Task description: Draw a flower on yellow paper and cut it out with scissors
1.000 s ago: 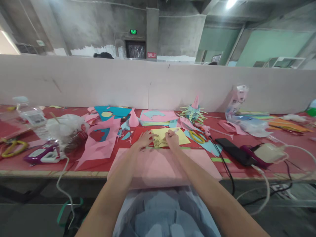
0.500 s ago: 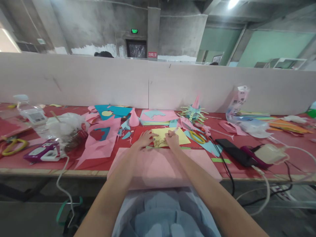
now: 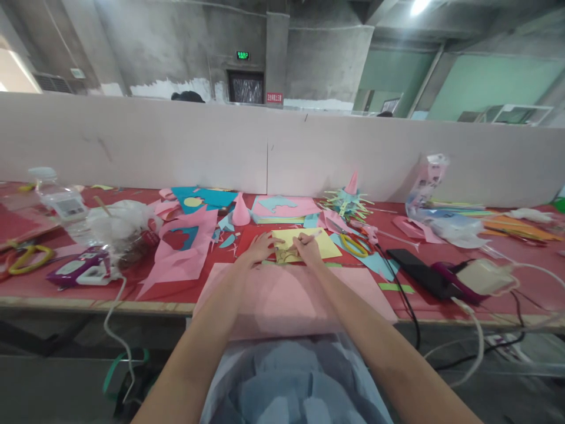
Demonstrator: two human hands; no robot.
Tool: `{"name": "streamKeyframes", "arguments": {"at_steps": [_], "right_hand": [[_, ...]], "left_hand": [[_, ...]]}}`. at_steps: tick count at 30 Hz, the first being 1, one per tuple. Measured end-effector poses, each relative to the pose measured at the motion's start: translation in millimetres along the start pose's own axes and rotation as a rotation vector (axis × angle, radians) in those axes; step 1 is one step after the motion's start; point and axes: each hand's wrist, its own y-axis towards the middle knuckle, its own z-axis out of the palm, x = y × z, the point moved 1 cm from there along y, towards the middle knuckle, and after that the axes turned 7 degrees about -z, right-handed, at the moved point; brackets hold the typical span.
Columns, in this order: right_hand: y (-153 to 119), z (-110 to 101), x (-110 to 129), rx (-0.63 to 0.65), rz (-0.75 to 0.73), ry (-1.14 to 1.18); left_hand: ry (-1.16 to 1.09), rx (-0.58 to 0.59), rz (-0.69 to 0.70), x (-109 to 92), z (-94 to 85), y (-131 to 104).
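Head camera first: what is the left hand (image 3: 260, 247) doing?

It is resting on the left part of a yellow sheet (image 3: 330, 247), its fingers lying apart on the paper and gripping nothing that I am seeing.

And the right hand (image 3: 307, 248)?

That one is grasping a slim pale pen (image 3: 316, 233), whose back end is poking out past the fingers toward the right. The curled hand is hiding the tip, so I cannot tell whether it is touching the paper.

Where exactly is the yellow sheet sitting?

It is lying over the red table (image 3: 384, 221), just beyond a large pink sheet (image 3: 295, 294) that is reaching past the near edge. What look like curved lines are showing on the yellow between the two hands.

What is standing nearby?

A pink cone (image 3: 241, 212) is standing beyond the left hand, and a spiky paper model (image 3: 346, 203) with a pink tip is standing farther back on the right.

Anything lying to the sides?

Yellow-handled scissors (image 3: 356, 252) are lying just right of the yellow sheet, a black phone (image 3: 417, 272) is resting farther right, and a clear bottle (image 3: 66, 200) is standing at the far left.
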Motion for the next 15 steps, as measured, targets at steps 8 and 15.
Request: {"name": "streamKeyframes", "arguments": {"at_steps": [8,15], "right_hand": [[-0.7,0.9,-2.8,0.064,0.033,0.05],[-0.8,0.8,-1.4,0.047,-0.014,0.016]], "left_hand": [[-0.002,-0.02,0.005,1.4,2.1,1.3],[-0.005,-0.013,0.002,1.3,1.7,1.1]]}}
